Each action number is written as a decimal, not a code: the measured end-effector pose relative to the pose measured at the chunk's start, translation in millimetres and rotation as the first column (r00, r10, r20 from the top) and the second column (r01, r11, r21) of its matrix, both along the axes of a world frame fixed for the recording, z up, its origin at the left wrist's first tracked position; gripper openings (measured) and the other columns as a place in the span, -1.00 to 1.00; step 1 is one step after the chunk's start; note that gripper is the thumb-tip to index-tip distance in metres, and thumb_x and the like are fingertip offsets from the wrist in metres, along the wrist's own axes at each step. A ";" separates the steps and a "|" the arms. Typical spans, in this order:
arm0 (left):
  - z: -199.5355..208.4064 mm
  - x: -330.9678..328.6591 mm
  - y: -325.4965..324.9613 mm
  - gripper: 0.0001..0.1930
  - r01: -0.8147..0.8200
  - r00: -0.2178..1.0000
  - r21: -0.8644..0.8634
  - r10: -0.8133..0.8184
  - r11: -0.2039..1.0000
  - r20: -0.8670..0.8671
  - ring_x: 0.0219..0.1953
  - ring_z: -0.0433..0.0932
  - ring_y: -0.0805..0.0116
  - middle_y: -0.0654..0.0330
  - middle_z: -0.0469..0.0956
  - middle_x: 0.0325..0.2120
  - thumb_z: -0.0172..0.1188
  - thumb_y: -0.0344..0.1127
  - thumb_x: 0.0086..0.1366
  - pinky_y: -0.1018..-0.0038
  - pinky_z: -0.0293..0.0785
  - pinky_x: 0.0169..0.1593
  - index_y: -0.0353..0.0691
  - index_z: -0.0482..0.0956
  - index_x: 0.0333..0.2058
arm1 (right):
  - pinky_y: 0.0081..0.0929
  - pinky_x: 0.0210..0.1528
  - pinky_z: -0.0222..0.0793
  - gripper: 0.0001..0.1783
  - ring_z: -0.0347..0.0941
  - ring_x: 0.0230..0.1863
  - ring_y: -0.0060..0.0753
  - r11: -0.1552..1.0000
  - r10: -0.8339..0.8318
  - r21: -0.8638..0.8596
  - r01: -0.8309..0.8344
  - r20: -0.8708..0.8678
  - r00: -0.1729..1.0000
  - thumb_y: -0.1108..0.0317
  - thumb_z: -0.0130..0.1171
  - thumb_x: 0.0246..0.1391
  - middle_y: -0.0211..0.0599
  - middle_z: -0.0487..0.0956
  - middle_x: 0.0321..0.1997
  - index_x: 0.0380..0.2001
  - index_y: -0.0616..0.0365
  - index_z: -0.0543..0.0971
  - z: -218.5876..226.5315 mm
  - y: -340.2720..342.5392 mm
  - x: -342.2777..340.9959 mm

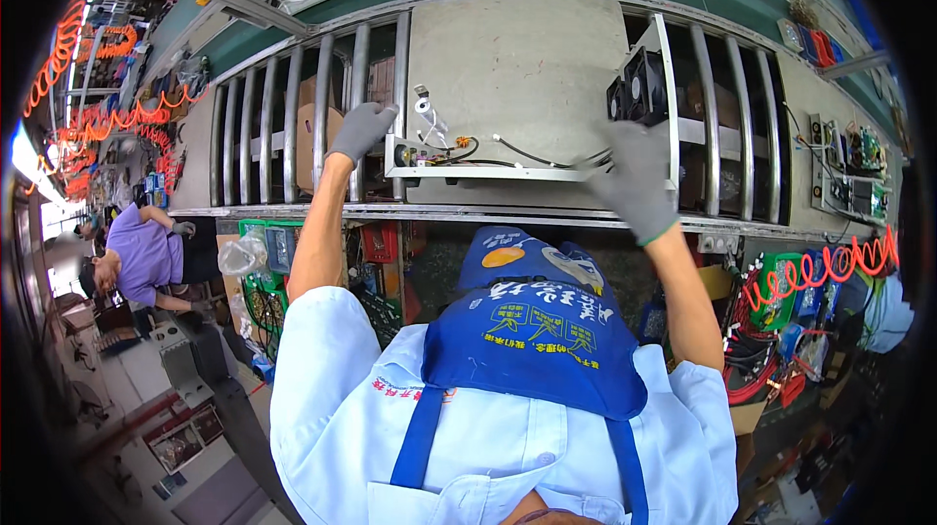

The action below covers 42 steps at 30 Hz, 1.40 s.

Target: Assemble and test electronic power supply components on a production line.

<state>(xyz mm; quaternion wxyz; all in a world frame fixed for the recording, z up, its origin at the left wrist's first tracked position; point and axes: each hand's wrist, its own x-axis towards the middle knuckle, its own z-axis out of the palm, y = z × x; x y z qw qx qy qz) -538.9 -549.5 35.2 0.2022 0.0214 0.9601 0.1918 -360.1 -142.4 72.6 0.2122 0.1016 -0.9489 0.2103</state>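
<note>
A white metal chassis frame [547, 174] lies on the roller workbench, with black cooling fans [639, 88] mounted at its right end. Dark cables [527, 160] with light connectors run along its front rail. Just inside its left corner stands a silvery-white cylinder [429, 117], close to a small orange part [463, 142]. My left hand [363, 132], in a grey glove, hovers beside that corner, fingers stretched toward the cylinder and nothing visible in them. Over the frame's right front section is my grey-gloved right hand [636, 181]; its fingers are smeared by motion, and whether they touch the cables is hidden.
Metal rollers [293, 125] flank the pale board [517, 47] under the frame. Other electronic assemblies [864, 169] sit at the far right. Below the bench edge hang parts bins [776, 291] and a red coiled hose [830, 266]. A person in purple [146, 252] works at left.
</note>
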 end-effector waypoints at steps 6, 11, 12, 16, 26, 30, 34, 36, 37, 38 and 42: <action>23.1 1.4 61.3 -0.54 0.232 0.973 0.045 -0.231 0.972 -0.023 -0.20 0.62 -0.08 -0.17 0.63 -0.32 0.09 0.05 0.28 0.19 0.49 -0.07 -0.31 0.66 -0.28 | -0.20 -0.21 0.43 -0.68 0.48 -0.24 -0.18 0.981 0.176 0.021 -0.193 0.321 0.931 0.17 0.44 -0.23 -0.26 0.49 -0.38 -0.45 0.08 0.55 -13.2 -46.4 1.9; -49.0 -8.1 123.3 -0.43 0.619 0.679 -0.064 -0.493 0.783 0.544 -0.12 0.61 -0.11 -0.16 0.65 -0.20 0.10 0.10 0.23 0.16 0.48 0.00 -0.42 0.65 -0.20 | -0.26 -0.28 0.39 -0.72 0.47 -0.29 -0.26 0.981 0.187 0.014 -0.193 0.192 0.963 0.27 0.43 -0.32 -0.34 0.48 -0.40 -0.50 0.02 0.53 -26.3 -47.6 22.1; -66.4 -7.4 127.1 -0.47 0.606 0.648 -0.057 -0.451 0.794 0.614 -0.19 0.63 -0.07 -0.12 0.66 -0.25 0.12 0.07 0.23 0.16 0.52 -0.07 -0.41 0.66 -0.25 | -0.28 -0.31 0.36 -0.74 0.46 -0.32 -0.28 0.981 0.173 0.054 -0.187 0.205 0.963 0.26 0.42 -0.31 -0.39 0.46 -0.44 -0.53 -0.01 0.53 -27.9 -49.8 28.1; -102.1 -6.9 137.8 -0.64 0.124 0.390 0.109 -0.149 0.986 0.909 -0.51 0.57 0.23 0.09 0.59 -0.53 0.19 -0.05 0.24 0.33 0.51 -0.41 -0.31 0.62 -0.40 | -0.38 -0.40 0.37 -0.91 0.44 -0.36 -0.37 0.973 0.174 0.103 -0.206 0.256 0.951 0.28 0.21 -0.23 -0.46 0.42 -0.49 -0.55 -0.07 0.53 -31.2 -57.1 53.2; 16.2 -38.0 79.8 -0.67 0.120 0.977 0.581 -0.199 0.805 0.075 -0.51 0.47 0.55 0.27 0.53 -0.51 0.04 -0.28 0.32 0.60 0.43 -0.35 -0.36 0.60 -0.05 | -0.36 -0.40 0.40 -0.89 0.45 -0.34 -0.38 0.980 0.115 0.116 -0.161 0.328 0.938 0.23 0.25 -0.24 -0.48 0.45 -0.47 -0.56 -0.08 0.55 -23.6 -56.4 49.9; -20.3 -75.6 14.5 -0.70 -0.061 0.995 0.298 0.081 0.953 -0.053 -0.49 0.51 0.53 0.24 0.58 -0.49 0.09 -0.19 0.37 0.56 0.44 -0.37 -0.35 0.62 -0.21 | -0.33 -0.25 0.40 -0.81 0.46 -0.29 -0.33 0.988 0.100 0.075 -0.135 0.350 0.931 0.22 0.34 -0.30 -0.43 0.47 -0.45 -0.54 -0.04 0.55 -18.7 -52.1 34.9; -98.3 -74.8 -5.6 -0.55 -0.161 0.935 0.279 0.056 0.947 0.349 -0.37 0.66 0.12 -0.11 0.65 -0.39 0.08 -0.04 0.35 0.32 0.51 -0.23 -0.45 0.57 -0.29 | -0.32 -0.30 0.38 -0.78 0.45 -0.29 -0.32 0.982 0.120 0.105 -0.159 0.306 0.945 0.22 0.36 -0.33 -0.41 0.45 -0.45 -0.55 -0.04 0.54 -18.1 -49.3 22.3; -125.4 -71.2 -7.9 -0.56 0.118 0.992 0.031 -0.117 0.992 -0.046 -0.25 0.61 -0.19 -0.26 0.60 -0.34 0.04 -0.05 0.33 0.12 0.48 -0.13 -0.42 0.58 -0.27 | -0.31 -0.32 0.37 -0.77 0.45 -0.30 -0.31 0.981 0.116 0.116 -0.155 0.293 0.949 0.22 0.37 -0.34 -0.41 0.45 -0.46 -0.55 -0.04 0.53 -18.5 -48.7 16.6; -132.4 -67.8 -10.0 -0.61 0.098 0.989 0.081 -0.088 0.992 -0.121 -0.24 0.59 -0.18 -0.23 0.59 -0.34 0.05 -0.09 0.32 0.10 0.46 -0.16 -0.39 0.57 -0.28 | -0.32 -0.33 0.36 -0.76 0.45 -0.30 -0.32 0.981 0.111 0.119 -0.155 0.313 0.943 0.22 0.37 -0.34 -0.41 0.44 -0.46 -0.55 -0.05 0.53 -18.4 -49.0 14.5; -133.9 -66.6 -12.3 -0.63 0.310 0.951 -0.053 -0.309 0.949 0.022 -0.22 0.59 -0.18 -0.22 0.59 -0.33 0.04 -0.12 0.30 0.09 0.46 -0.13 -0.39 0.58 -0.29 | -0.32 -0.33 0.36 -0.76 0.45 -0.30 -0.32 0.981 0.109 0.119 -0.153 0.313 0.943 0.21 0.37 -0.34 -0.42 0.44 -0.46 -0.55 -0.05 0.53 -18.1 -48.5 13.3; -104.9 -51.9 -4.8 -0.65 0.730 0.648 -0.078 -0.652 0.679 0.393 -0.19 0.63 -0.14 -0.25 0.61 -0.28 -0.01 -0.18 0.23 0.06 0.48 -0.02 -0.31 0.65 -0.29 | -0.32 -0.33 0.36 -0.75 0.44 -0.32 -0.33 0.978 0.091 0.144 -0.151 0.353 0.931 0.20 0.38 -0.36 -0.42 0.44 -0.46 -0.55 -0.06 0.53 -17.5 -48.8 12.9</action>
